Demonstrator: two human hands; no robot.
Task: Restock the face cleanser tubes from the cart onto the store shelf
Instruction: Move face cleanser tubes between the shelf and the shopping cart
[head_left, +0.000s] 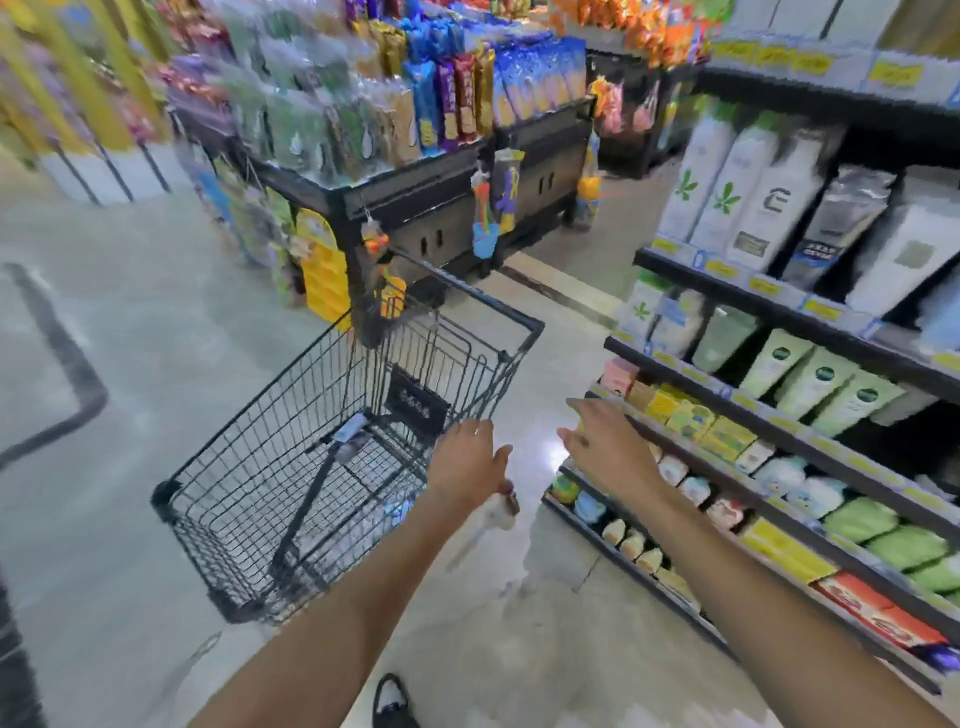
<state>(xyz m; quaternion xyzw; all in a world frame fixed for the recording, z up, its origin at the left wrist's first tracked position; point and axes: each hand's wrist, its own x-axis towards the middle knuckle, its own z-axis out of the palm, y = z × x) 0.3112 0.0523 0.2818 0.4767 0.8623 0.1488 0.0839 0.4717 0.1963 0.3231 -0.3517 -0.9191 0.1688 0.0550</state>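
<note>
I see the tall black store shelf (779, 312) along the right, its tiers carrying white pouches, pale green face cleanser tubes (815, 382) and yellow boxes. At centre left stands the black wire shopping cart (322, 467) on the grey polished floor (130, 338), its near corner just beside my left hand. Behind it is a black display stand (415, 192) heaped with bright snack packets.

My left hand (467, 465) curls its fingers round a blurred whitish tube with a dark end (501, 512), held beside the cart's right rim; I cannot read what it is. My right hand (605, 449) is spread, fingers straight, reaching toward the edge of the tier with the yellow boxes (696, 421); I cannot tell whether it touches.

One pale item (353, 434) lies in the cart's basket, blurred. A black-and-white shoe (392, 701) is cut off at the lower edge.
</note>
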